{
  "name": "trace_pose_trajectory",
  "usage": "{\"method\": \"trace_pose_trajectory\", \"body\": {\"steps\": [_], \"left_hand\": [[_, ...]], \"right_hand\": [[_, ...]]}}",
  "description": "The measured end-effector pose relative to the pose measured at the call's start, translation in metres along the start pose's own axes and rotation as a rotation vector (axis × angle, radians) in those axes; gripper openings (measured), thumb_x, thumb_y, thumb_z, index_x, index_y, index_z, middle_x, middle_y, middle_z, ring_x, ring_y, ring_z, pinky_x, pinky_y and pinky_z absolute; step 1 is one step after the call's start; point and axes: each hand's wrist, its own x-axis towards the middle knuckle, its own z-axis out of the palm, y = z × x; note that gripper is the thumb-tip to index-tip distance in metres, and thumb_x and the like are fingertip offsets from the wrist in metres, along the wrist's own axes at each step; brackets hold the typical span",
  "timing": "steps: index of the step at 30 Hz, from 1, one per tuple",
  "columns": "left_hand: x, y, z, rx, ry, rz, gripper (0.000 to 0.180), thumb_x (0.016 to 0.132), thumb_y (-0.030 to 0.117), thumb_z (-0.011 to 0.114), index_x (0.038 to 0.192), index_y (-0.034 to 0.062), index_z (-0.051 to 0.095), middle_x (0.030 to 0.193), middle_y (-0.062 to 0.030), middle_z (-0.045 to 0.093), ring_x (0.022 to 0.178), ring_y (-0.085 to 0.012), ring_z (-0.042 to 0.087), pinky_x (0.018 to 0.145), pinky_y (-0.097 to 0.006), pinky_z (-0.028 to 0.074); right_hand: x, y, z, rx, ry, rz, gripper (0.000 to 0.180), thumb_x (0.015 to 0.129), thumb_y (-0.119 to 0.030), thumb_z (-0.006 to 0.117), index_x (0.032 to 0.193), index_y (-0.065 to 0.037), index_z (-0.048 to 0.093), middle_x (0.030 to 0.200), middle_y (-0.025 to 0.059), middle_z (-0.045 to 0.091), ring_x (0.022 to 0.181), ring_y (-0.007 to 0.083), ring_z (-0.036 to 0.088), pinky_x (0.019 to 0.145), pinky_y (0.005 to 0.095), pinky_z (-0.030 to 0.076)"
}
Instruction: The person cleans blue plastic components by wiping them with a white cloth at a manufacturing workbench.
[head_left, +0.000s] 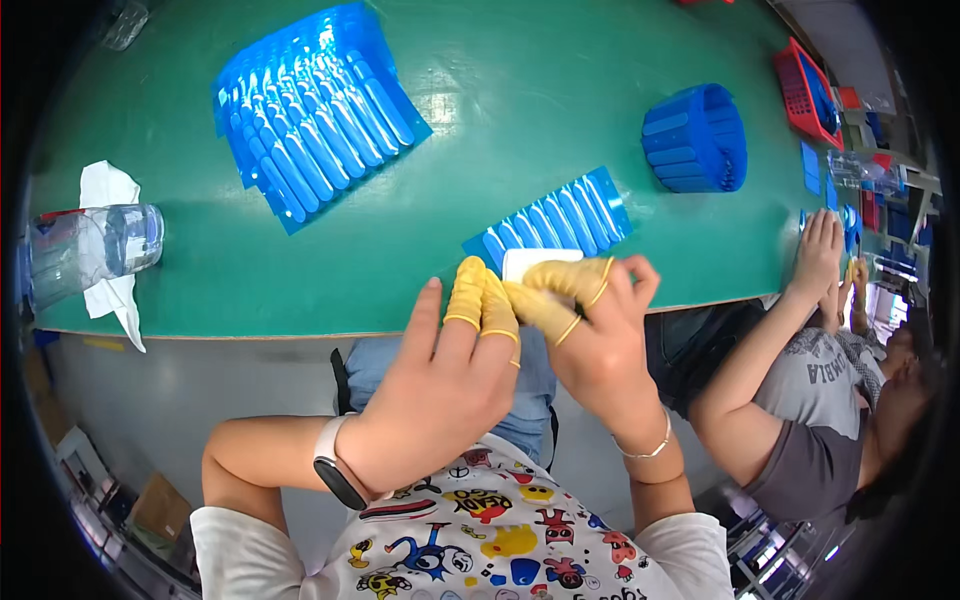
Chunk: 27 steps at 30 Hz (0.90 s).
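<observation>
Glossy green table (520, 110), pale grey floor (240, 375)

Strip (560, 215) on table (520, 100), stack (310, 110) left, roll (676, 145) right

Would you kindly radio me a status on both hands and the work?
Left hand beside white rectangular piece, contact unclear. Right hand touching it, grip blurred. Blue ribbed strip just beyond, near edge partly covered by the piece.

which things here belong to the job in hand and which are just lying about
Probably the job:
white piece at the fingertips of the right hand
blue strip just beyond the left hand
yellow finger covers
blue sheets and round blue piece, both ribbed alike

Apparently lying about:
clear container
white tissue
red basket
</observation>
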Motion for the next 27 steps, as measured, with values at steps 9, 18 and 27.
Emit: {"method": "trace_pose_trajectory", "body": {"steps": [9,18,27], "left_hand": [[0.032,-0.024,0.006,-0.457,0.17,-0.345,0.058,0.073,0.034,0.079,0.117,0.0025,0.057,0.106,-0.0162,0.054,0.094,-0.0334,0.051,0.081,-0.039,0.043],[0.025,-0.031,-0.003,-0.543,0.027,-0.174,0.056,0.071,0.025,0.083,0.115,0.0061,0.055,0.111,-0.0133,0.052,0.106,-0.034,0.046,0.091,-0.045,0.037],[0.093,-0.013,0.005,-0.629,0.282,0.404,0.036,0.076,0.006,0.067,0.111,0.0136,0.066,0.101,-0.0029,0.066,0.092,-0.0211,0.061,0.086,-0.035,0.045]], "right_hand": [[-0.007,0.001,0.002,0.281,0.447,0.452,0.029,0.074,0.009,0.066,0.099,-0.005,0.072,0.098,0.0086,0.067,0.089,0.023,0.061,0.085,0.0318,0.043],[-0.037,-0.008,0.0,0.726,0.687,0.554,0.027,0.079,0.013,0.065,0.105,0.002,0.069,0.107,0.0125,0.065,0.098,0.018,0.06,0.081,0.0266,0.048],[-0.043,0.02,-0.013,0.953,1.016,0.546,0.025,0.084,0.011,0.065,0.108,0.005,0.066,0.112,0.0106,0.064,0.102,0.0169,0.061,0.092,0.0302,0.047]]}}
